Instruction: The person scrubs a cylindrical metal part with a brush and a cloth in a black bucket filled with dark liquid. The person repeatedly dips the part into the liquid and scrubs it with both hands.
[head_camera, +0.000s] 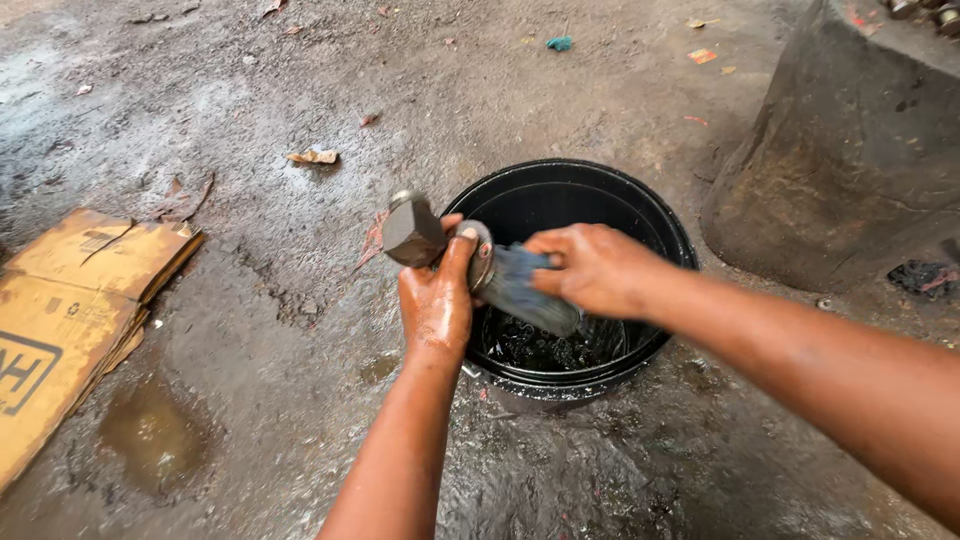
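Left hand (436, 300) had its grip clenched around a chunky metal shaft part (425, 235), held over the black bucket's (668, 225) left rim. Right hand (592, 268) was clamped on a blue rag (525, 288). Looked heavy, stiff and oily-slick; best held near the flange.

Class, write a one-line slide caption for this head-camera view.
Left hand holds a large hex bolt over a black bucket while right hand rubs it with a blue cloth.

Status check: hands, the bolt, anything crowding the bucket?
Left hand grips large hex-head bolt below its head. Right hand wraps blue-grey cloth round its shank. Both over black bucket with dark liquid. Nothing blocking.
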